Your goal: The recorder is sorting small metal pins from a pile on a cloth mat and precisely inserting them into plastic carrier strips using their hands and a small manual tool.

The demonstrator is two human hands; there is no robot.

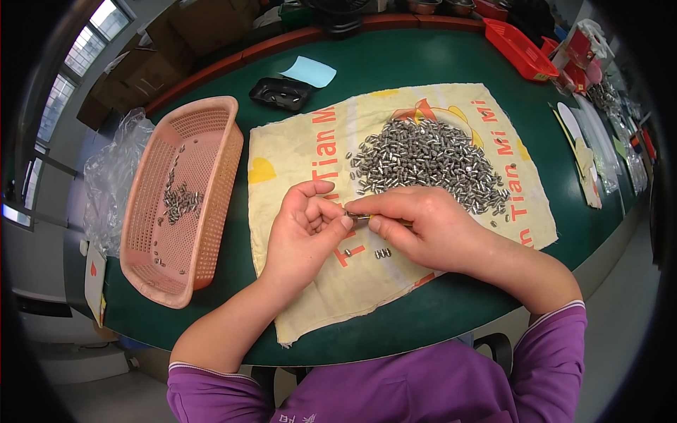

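Note:
Over the yellow cloth [296,282], my left hand [300,229] and my right hand [427,224] meet fingertip to fingertip. My left thumb and forefinger pinch a small shiny metal piece [352,216], its other left-hand fingers curled loosely. My right thumb and forefinger are closed on something slim that reaches toward that piece; its kind is mostly hidden by the fingers. Just beyond my hands lies a large heap of small barrel-shaped metal parts [423,158]. Nearer to me, several of the same parts stand in a short row [383,253], with a single part [347,252] to their left.
A pink perforated plastic basket [204,247] at the left holds a few scattered metal parts. Clear plastic bagging [106,183] is beside it. Behind the cloth are a black tray [271,92] and a light blue paper [310,70]. A red basket [518,53] stands at the far right.

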